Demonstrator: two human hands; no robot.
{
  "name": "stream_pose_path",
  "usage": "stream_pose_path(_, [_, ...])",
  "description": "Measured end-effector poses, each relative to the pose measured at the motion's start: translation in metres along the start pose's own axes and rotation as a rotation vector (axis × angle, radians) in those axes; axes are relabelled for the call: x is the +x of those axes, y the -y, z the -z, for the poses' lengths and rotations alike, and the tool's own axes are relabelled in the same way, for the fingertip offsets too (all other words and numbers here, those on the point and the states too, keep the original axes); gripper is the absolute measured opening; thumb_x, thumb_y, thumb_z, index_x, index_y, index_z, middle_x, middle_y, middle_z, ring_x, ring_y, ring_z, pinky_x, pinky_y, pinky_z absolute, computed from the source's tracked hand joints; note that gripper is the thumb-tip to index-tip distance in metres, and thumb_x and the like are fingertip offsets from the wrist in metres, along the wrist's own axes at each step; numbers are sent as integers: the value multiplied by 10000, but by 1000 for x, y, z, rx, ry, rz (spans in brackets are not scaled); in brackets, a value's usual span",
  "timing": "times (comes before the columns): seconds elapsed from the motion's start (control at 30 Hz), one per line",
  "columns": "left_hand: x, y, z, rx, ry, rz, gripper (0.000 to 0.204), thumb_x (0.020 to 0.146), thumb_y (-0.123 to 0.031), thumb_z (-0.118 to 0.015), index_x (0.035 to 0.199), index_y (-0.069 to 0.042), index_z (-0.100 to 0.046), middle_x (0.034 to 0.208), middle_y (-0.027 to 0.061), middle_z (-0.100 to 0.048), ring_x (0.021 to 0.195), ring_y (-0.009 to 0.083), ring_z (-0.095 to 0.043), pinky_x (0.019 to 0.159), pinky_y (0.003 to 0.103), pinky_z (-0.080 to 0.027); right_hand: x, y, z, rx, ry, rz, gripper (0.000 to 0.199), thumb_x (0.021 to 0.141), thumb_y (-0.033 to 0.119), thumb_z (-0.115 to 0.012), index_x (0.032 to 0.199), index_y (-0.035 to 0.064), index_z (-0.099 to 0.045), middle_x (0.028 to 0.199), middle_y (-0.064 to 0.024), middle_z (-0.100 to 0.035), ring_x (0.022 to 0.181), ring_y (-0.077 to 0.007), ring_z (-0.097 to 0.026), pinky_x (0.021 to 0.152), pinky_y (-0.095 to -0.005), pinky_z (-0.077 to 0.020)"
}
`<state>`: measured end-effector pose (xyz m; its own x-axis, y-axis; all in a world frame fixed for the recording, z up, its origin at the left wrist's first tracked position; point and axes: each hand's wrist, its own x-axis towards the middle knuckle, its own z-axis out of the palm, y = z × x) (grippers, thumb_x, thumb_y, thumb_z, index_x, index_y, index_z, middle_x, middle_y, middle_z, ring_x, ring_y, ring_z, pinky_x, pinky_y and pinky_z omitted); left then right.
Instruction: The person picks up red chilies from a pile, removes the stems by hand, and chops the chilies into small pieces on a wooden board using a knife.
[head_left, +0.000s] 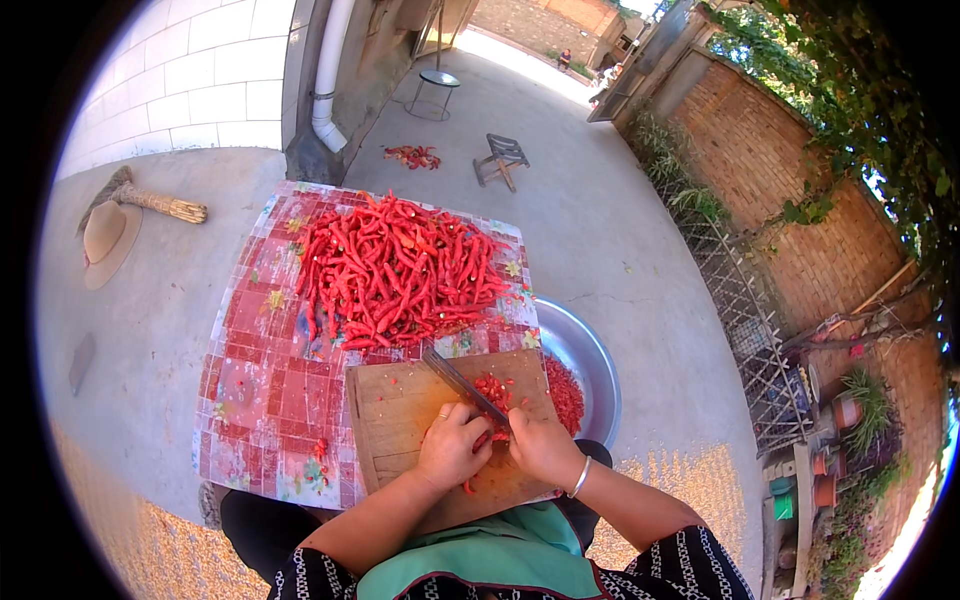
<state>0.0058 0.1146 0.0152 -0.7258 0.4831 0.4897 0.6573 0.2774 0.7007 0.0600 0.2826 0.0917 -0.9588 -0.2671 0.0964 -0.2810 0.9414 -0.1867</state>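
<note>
A wooden cutting board [388,420] lies at the table's near edge. My right hand [545,450] is closed round the handle of a knife [460,380], whose dark blade points away and to the left across the board. Close beside it, my left hand [453,447] has its fingers curled over red chili peppers [468,487], mostly hidden under the hand. Chopped chili [493,388] is scattered on the board right of the blade. Beyond the board rises a big heap of whole red chilies [400,265] on the checked tablecloth [240,400].
A metal basin [605,365] with chopped chili [563,395] stands low beside the table's right side. Farther off are a folding stool [502,158], a round stool [440,78] and chilies on the ground [412,156]. A hat [108,235] and broom [165,203] lie left.
</note>
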Motion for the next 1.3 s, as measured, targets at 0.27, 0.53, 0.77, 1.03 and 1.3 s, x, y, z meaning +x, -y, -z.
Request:
stream_pose_path(0.27, [0,0,1,-2,-4,-2,211,680,-128,-729,880,-114,-665,978,111,-567,931,324,-536,801,408,-507,-1,0,-1,-24,-9,16,206,820,100,-588,949,9,-456,620,-190,-590,561,-375,-619,510,-472,-495])
stream_pose_path(0.53, [1,-1,1,0,-15,-3,217,677,-119,-731,884,-110,-664,976,110,-573,921,325,-541,798,409,-507,0,-1,-2,-15,-15,25,218,812,95,-595,957,0,-463,653,-199,-597,569,-381,-616,530,-483,-490])
stream_pose_path(0.77, [-3,-3,-3,-21,-60,-19,203,680,-100,-733,868,-104,-655,953,106,-589,914,322,-542,792,409,-498,-3,-1,0,-64,-26,33,210,801,89,-602,942,9,-469,672,-207,-586,611,-390,-611,584,-490,-488])
stream_pose_path(1.03, [-4,-1,-3,37,-31,26,192,698,-105,-762,859,-86,-658,992,112,-583,924,332,-552,771,414,-501,-1,-7,-12,-34,25,-72,196,732,117,-644,845,43,-502,773,-166,-619,804,-351,-612,751,-488,-429])
stream_pose_path(1.3, [0,-1,0,85,-17,-23,189,693,-123,-764,855,-96,-670,940,92,-575,892,309,-560,751,400,-511,-1,-16,9,47,-46,-19,216,865,75,-555,1025,10,-425,744,-219,-587,651,-412,-601,549,-493,-476])
